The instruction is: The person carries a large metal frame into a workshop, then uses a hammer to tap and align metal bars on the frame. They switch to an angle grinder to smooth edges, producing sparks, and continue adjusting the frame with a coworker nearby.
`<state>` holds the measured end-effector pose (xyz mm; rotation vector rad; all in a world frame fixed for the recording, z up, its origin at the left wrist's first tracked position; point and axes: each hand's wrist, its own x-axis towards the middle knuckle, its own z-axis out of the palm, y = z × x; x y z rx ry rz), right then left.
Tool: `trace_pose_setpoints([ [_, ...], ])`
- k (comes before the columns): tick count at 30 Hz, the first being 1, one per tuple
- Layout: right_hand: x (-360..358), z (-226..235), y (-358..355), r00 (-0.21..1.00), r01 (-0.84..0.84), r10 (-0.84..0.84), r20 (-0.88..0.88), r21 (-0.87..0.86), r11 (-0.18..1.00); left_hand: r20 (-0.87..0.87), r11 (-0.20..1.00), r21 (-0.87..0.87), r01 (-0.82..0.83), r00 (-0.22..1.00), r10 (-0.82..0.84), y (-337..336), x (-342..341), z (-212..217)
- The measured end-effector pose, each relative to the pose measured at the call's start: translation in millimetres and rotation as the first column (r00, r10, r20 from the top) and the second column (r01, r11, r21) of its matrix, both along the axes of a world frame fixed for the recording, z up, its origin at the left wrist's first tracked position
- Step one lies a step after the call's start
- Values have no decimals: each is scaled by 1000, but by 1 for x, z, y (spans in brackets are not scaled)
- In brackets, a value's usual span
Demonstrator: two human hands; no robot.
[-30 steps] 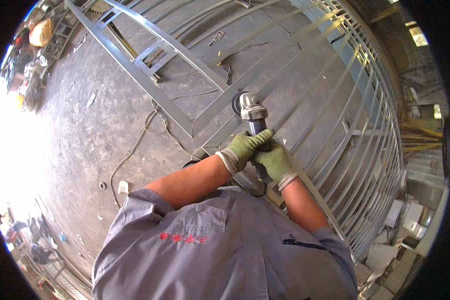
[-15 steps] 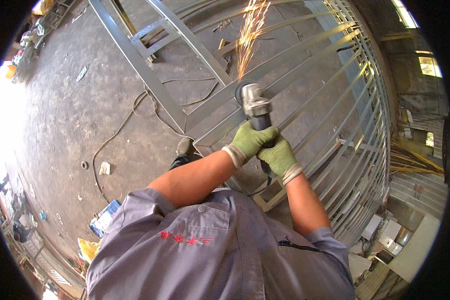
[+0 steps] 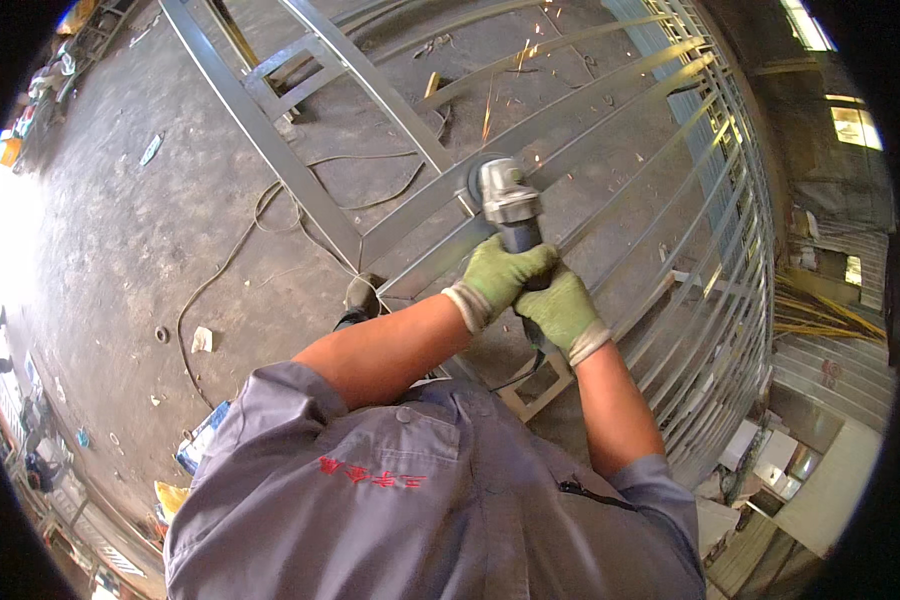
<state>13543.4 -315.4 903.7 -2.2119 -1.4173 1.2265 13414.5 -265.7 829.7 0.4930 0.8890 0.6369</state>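
left grip (image 3: 495,275) and right grip (image 3: 562,312) clasp the angle grinder (image 3: 510,195).

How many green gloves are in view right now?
2: one on the left hand, around the angle grinder just behind its metal head; the other on the right hand, farther back along the tool. More may be hidden.

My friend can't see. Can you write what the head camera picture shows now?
A gloved left hand and gloved right hand grip a grinder at a metal frame, with a few orange sparks beyond. A cord curls across the floor on the left.
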Motion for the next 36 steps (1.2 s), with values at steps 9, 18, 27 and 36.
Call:
trace_pose_setpoints([
  [9, 9, 3, -25, 978, 209, -210, -4, -38, 977, 23, 964, 137, 228, 972, -233, -4, 4, 12],
  [18, 16, -14, -44, 996, 91, -92, -23, -39, 995, 15, 986, 131, 102, 994, -105, -41, 9, -12],
  [27, 9, -22, -58, 996, 71, -71, 54, -10, 997, -38, 974, 181, 134, 991, -129, -56, 5, -20],
  [36, 14, 0, -63, 968, 222, -221, -120, -5, 975, -64, 966, 158, 207, 978, -199, -43, 8, 16],
])
